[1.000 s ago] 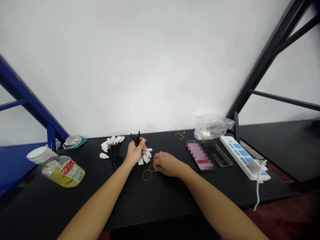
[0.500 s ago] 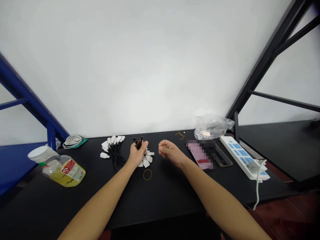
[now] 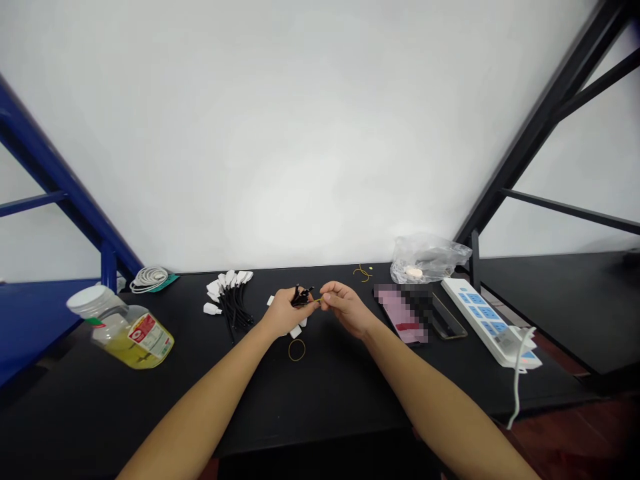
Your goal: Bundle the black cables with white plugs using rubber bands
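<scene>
My left hand point(image 3: 281, 315) is closed around a bundle of short black cables point(image 3: 302, 295); their black ends poke out above the fingers and white plugs point(image 3: 296, 331) show below. Close beside it, my right hand point(image 3: 345, 308) pinches a thin yellow rubber band point(image 3: 319, 300) that stretches toward the bundle. How far the band goes round the cables is hidden by the fingers. On the table in front of the hands lies another rubber band point(image 3: 297, 350). To the left, a second group of black cables with white plugs point(image 3: 231, 297) is fanned out on the black table point(image 3: 310, 407).
A clear jar point(image 3: 133, 337) with yellow contents and a coiled white cable point(image 3: 149, 280) are on the left. Yellow bands point(image 3: 362, 272) lie near the wall. Rightward are a pink-screened phone point(image 3: 400, 313), a dark phone point(image 3: 447, 317), a plastic bag point(image 3: 429, 257) and a power strip point(image 3: 487, 320).
My left hand has turned and shifted right with the cables, tipping their ends toward my right hand. A yellow band now shows stretched between the hands.
</scene>
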`<state>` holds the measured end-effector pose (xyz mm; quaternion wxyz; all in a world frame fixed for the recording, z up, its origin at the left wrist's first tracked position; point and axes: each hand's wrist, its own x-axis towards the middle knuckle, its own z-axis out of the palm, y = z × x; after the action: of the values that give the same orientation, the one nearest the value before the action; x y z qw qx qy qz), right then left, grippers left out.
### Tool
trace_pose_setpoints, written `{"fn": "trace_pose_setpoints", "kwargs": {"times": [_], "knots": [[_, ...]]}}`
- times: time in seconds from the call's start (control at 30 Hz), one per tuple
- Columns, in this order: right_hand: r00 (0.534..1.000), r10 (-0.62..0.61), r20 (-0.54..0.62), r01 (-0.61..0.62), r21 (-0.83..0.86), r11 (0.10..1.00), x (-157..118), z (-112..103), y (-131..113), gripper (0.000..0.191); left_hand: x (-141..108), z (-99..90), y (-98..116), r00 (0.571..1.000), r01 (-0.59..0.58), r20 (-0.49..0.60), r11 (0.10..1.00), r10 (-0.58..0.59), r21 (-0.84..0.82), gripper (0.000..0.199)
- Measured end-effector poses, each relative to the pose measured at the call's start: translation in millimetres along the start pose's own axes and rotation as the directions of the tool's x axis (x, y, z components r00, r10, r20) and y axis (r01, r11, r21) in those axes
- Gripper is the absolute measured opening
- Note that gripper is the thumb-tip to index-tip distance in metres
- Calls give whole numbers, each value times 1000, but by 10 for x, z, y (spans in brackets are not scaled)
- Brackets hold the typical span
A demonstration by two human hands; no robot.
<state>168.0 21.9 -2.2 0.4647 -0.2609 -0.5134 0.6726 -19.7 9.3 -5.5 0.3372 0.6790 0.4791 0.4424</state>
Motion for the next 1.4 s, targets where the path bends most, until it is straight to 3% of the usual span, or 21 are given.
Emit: {"fn": "trace_pose_setpoints", "kwargs": {"times": [0.1, 0.27, 0.47, 0.67, 0.8, 0.9, 0.97, 1.2, 1.4], "knots": [[998, -67, -2, 67, 0, 998, -14, 23, -51, 24, 0, 33, -11, 998, -18, -62, 998, 21, 52, 15], [996, -93, -13, 94, 178, 979, -58, 119, -120, 23, -17, 69, 43, 991, 15, -137, 978, 14, 209, 7], [980, -82, -180, 113, 169, 979, -45, 113, -110, 33, -46, 63, 167, 998, 6, -62, 940, 16, 340, 12], [982, -79, -173, 100, 115, 988, -16, 18, -79, 34, -55, 72, 132, 996, -86, 36, 938, 79, 336, 16], [984, -156, -85, 159, 26, 987, -22, 3, -87, 66, -50, 54, 154, 998, -65, 29, 920, 58, 387, 15], [962, -274, 9, 272, -135, 953, -79, 53, -102, 91, -42, 27, 201, 999, -24, 47, 889, 3, 458, 12], [939, -340, 55, 342, -267, 901, -137, 106, -107, 98, -38, 15, 227, 997, -11, 69, 867, -27, 497, 10], [900, -435, 13, 369, -551, 749, -239, 213, -114, 73, -54, 68, 245, 985, -66, 163, 728, -63, 682, 20], [908, -407, 96, 348, -713, 609, -190, 203, -161, 45, -73, 44, 179, 993, -66, 121, 791, -10, 608, 35]]}}
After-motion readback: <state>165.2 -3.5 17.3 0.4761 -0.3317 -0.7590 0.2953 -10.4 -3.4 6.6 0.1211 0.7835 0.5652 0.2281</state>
